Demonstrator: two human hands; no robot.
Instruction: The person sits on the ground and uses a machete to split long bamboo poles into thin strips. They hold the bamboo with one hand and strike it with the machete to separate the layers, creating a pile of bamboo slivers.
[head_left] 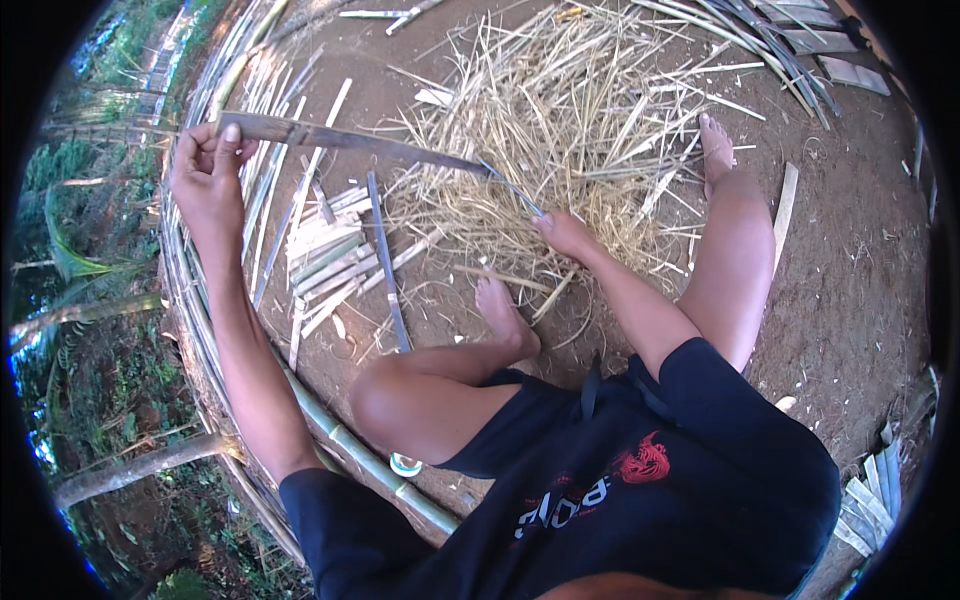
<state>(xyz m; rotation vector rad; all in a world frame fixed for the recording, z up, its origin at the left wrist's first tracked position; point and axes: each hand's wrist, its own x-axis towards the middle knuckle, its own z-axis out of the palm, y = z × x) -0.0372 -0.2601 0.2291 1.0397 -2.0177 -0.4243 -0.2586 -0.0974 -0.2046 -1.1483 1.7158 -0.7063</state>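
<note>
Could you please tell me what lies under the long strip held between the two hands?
Under the long grey-brown bamboo strip lie pale split bamboo slats and a heap of dry straw-coloured shavings on bare brown earth. The heap hides whatever is beneath it.

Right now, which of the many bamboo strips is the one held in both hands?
The long flat strip lifted above the ground: the left hand grips its broad end, the right hand its thin end. All the other strips lie loose on the dirt.
</note>
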